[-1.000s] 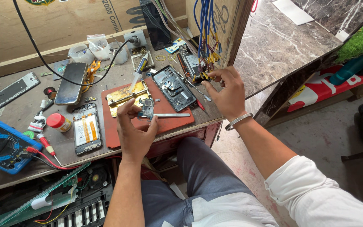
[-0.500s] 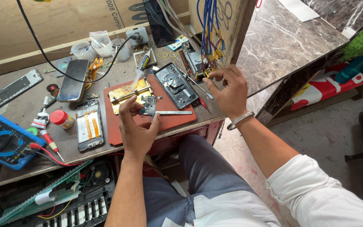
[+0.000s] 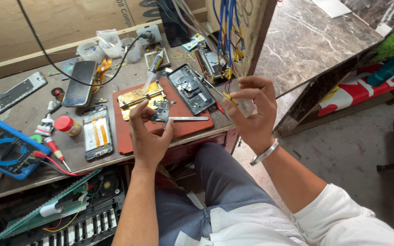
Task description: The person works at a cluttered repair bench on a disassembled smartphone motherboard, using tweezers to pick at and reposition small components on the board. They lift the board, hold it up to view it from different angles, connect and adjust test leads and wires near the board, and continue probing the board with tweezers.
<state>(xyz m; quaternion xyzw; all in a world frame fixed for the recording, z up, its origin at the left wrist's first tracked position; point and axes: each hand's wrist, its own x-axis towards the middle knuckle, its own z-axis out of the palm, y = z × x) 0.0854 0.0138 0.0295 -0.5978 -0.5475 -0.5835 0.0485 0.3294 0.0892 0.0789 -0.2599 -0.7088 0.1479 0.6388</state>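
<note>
A: Risk first, quick. Big stuff: the desk [image 3: 33, 171] is crowded, with a red work mat [image 3: 178, 130] at its front edge. The opened phone body [image 3: 190, 89] lies on the mat, and a bundle of blue wires [image 3: 226, 27] hangs just above it. An elbow bump could knock the phone off, I'd guess.

B: Smaller risk?

A: The small circuit board [image 3: 162, 111]. The left hand [image 3: 149, 136] holds it just above the mat, over the metal tweezers [image 3: 189, 119]. It's only pinched at the edges, so a slip probably drops it onto the mat or off the front edge.

B: Grip on it?

A: Left grip: thumb and fingers nearly together, clamped on the board. The right hand [image 3: 251, 114] is raised clear of the desk, its fingertips pinched on a thin yellow-tipped tool [image 3: 230, 98]; can't tell what kind. If it jabs the board, that could scratch something.
</note>
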